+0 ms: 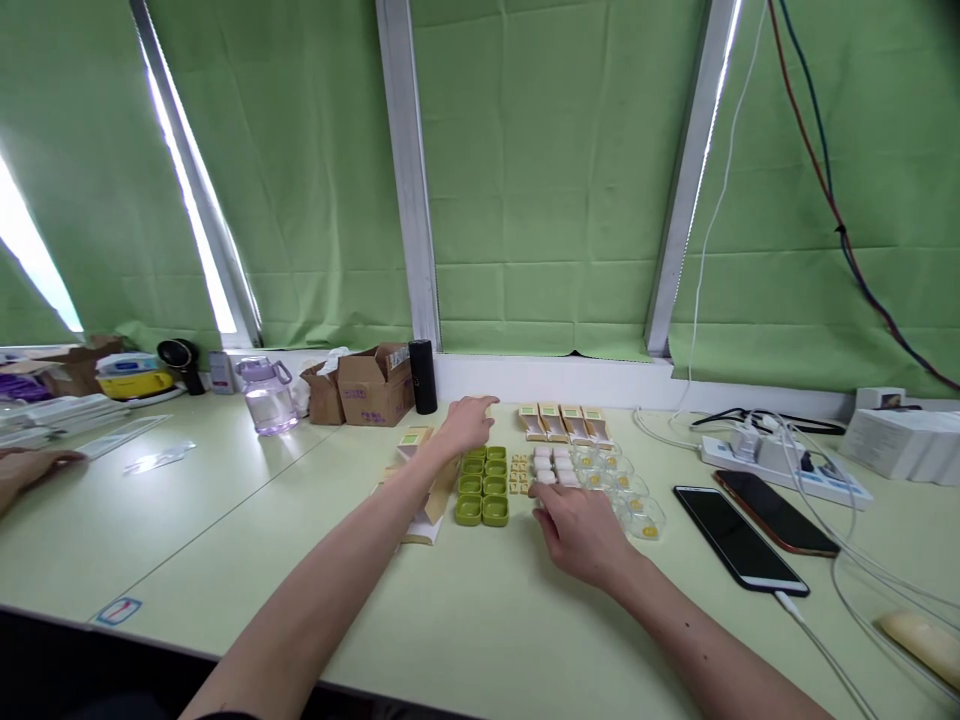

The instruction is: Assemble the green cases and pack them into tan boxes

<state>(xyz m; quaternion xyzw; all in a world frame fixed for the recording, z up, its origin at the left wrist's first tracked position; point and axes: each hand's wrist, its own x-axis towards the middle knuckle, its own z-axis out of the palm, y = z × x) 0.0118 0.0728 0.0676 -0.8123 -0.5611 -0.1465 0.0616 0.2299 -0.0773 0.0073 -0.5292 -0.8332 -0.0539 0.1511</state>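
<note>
Two hands over the bench (465, 620). Left hand (466, 424): at the far end of the double row of green cups (493, 487), fingers stretched forward; a small pale bit shows by the fingertips, but whether it is gripped I cannot tell. Right hand (581, 522): index finger extended to the white blocks (545, 478), other fingers partly curled; contact or grip not resolvable at this angle.

Layout, left to right: green cups, small cream pieces (519, 475), white blocks, clear cups (630, 487) with yellow centres. Window cartons (555, 424) sit in a row behind; more cartons (424, 528) lie left of the green cups, crossed by the left forearm (352, 545).

Risks, as judged: a low pull-back of the left forearm could drag those cartons or shove them into the green cups. Groups are tightly packed, so a sideways nudge from the right hand might push blocks among the clear cups or scatter the cream pieces (probably light, though weight is a guess). The clear cups crowd together; a knock from the right wrist would likely shift several. Phone cable (789, 605): a snag seems possible only if the right arm swings wide.
</note>
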